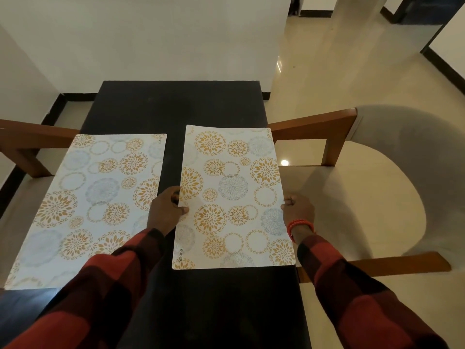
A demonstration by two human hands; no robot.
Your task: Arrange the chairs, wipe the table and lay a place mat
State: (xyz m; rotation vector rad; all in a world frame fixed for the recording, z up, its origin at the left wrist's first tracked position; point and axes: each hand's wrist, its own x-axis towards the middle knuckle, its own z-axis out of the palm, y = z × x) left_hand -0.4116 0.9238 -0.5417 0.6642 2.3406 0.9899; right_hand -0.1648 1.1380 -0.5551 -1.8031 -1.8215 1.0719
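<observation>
Two white place mats with gold and grey flower circles lie on a dark table (pixel 176 104). The left mat (pixel 88 202) rests flat, overhanging the table's left edge. The right mat (pixel 231 197) is held by both hands. My left hand (pixel 167 210) pinches its left edge, thumb on top. Gripping its right edge is my right hand (pixel 298 210), which wears a red bead bracelet. This mat's right side reaches the table's right edge. Both sleeves are red and black check.
A wooden chair (pixel 334 137) with a pale cushion and rounded grey back stands at the table's right side. Another wooden chair (pixel 27 144) shows at the left. White walls stand beyond the table, and glossy cream floor stretches to the right.
</observation>
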